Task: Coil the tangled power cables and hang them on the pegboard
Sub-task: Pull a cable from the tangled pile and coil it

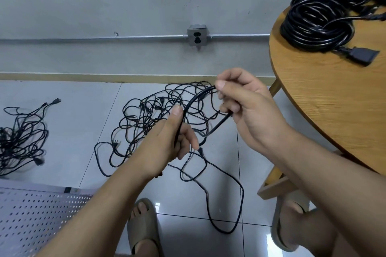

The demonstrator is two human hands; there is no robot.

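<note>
Left hand (167, 142) grips the thin black power cable (189, 106): thumb pressed along it, fingers curled round. The cable's run through the palm is hidden. Right hand (246, 110), up and right of the left, pinches the same cable between thumb and forefinger. A second stretch passes under its lower fingers. The hands are apart, with the cable arcing between them.

Beyond and below both hands, a loose tangle of black cables (146, 115) lies on the pale tiled floor (73, 131). Can't tell which strand the held cable joins. Far left of the left hand, a second black cable heap (20, 137) is cut off by the frame edge. Right of the right hand, coiled black cables (317, 25) sit on the round wooden worktop (334, 110), their upper part cropped. Below the left forearm is a perforated grey metal panel (31, 215), only partly in view.
</note>
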